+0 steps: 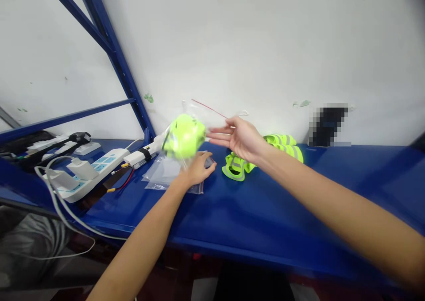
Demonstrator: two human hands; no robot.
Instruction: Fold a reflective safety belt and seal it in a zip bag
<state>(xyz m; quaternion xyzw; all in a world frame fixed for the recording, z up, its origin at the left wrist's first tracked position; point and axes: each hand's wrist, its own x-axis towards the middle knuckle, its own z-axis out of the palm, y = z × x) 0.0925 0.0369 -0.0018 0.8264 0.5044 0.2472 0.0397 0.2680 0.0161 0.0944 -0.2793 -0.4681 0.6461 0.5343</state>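
A clear zip bag with a bundled yellow-green item [186, 136] inside hangs in the air, blurred, left of centre. My right hand [241, 137] pinches the bag's edge by its red zip line between thumb and finger, the other fingers stretched out. Below the bundle, my left hand [199, 169] is over a pile of flat clear bags [159, 175], thumb and fingers apart; whether it touches them is unclear. Yellow-green reflective pieces [234, 168] lie on the blue shelf behind and beneath my right hand.
On the left are a white power strip [106, 161] with plugs and cables, a white device with red and yellow connectors [136, 158], and dark gear. Blue shelf posts [122, 66] rise at the left. A dark pixelated object [328, 126] leans on the wall at right.
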